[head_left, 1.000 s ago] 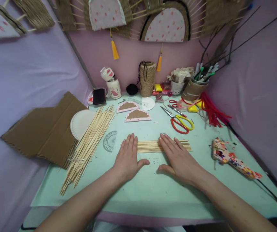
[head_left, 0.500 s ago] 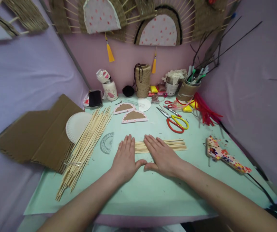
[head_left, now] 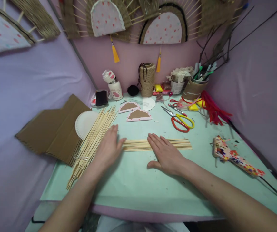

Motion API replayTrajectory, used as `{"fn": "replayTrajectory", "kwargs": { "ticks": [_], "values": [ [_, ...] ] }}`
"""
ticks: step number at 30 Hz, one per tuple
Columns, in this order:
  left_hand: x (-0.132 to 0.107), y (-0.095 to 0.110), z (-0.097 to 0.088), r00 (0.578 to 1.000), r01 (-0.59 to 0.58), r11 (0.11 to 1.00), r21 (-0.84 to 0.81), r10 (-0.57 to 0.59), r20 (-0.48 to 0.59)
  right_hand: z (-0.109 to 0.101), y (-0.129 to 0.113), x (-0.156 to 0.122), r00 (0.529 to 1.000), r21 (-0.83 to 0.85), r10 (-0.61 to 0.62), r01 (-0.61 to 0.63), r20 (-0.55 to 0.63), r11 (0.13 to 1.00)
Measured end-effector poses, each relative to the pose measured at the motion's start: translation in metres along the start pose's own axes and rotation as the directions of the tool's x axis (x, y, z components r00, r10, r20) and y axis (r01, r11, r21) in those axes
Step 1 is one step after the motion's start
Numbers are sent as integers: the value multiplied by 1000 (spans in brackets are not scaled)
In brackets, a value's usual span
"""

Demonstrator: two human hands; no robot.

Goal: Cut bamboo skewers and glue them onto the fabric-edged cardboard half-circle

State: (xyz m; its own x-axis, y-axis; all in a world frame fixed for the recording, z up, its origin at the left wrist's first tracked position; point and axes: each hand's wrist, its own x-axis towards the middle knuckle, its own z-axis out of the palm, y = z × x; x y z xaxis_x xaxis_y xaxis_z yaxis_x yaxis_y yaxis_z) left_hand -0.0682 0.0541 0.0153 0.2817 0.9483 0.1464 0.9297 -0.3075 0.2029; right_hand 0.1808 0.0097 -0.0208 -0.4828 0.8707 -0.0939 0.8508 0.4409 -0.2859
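A flat row of thin bamboo sticks [head_left: 135,145] lies crosswise on the green table cover. Across its middle rests my right hand [head_left: 166,154], palm down, fingers stretched and thumb apart. My left hand [head_left: 108,148] is at the row's left end, fingers extended and thumb pointing toward the stick ends; whether the thumb touches them I cannot tell. Under and beside that hand is a larger pile of loose bamboo sticks [head_left: 92,138]. The protractor seen earlier is hidden by my left hand.
Brown cardboard [head_left: 48,135] and a white paper plate [head_left: 85,124] lie at left. Behind are half-round cardboard pieces [head_left: 138,115], scissors [head_left: 179,119] and a twine spool [head_left: 147,80]. A flower-patterned glue gun [head_left: 235,158] with a cord lies at right.
My left hand has lifted off the row and shifted left toward the stick pile, uncovering the row's left part. My right hand stays on the sticks. The view has shifted slightly.
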Motion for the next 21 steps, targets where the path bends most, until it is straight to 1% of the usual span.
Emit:
{"fn": "replayTrajectory", "kwargs": {
  "ticks": [2, 4, 5, 7, 9, 13, 16, 18, 21],
  "values": [
    [3, -20, -13, 992, 129, 987, 93, -130, 7, 0, 0, 0, 1000, 4, 1, -1, -6, 1000],
    [2, -32, -20, 976, 201, 966, 161, -211, 48, 1, 1, -1, 1000, 0, 5, -5, -7, 1000],
    [1, -35, -21, 969, 220, 959, 178, -236, 71, 2, 1, -1, 1000, -5, 7, -7, -4, 1000],
    [-2, -34, -20, 958, 241, 953, 183, -264, 115, 3, 2, -1, 1000, -15, 6, -6, -8, 1000],
    [-3, -27, -17, 946, 262, 946, 191, -291, 146, 6, 3, -1, 1000, -20, -2, 2, -26, 1000],
    [0, -16, -15, 929, 288, 930, 227, -329, 169, 9, 4, -1, 997, -35, -23, 21, -68, 999],
    [3, -16, -16, 921, 296, 930, 217, -338, 195, 10, 4, -1, 996, -48, -33, 29, -88, 998],
    [3, -18, -15, 919, 309, 932, 188, -344, 193, 11, 4, -1, 996, -56, -34, 29, -86, 998],
    [2, -20, -13, 927, 325, 939, 113, -340, 160, 11, 5, -1, 996, -64, -34, 29, -79, 998]
  ]
}}
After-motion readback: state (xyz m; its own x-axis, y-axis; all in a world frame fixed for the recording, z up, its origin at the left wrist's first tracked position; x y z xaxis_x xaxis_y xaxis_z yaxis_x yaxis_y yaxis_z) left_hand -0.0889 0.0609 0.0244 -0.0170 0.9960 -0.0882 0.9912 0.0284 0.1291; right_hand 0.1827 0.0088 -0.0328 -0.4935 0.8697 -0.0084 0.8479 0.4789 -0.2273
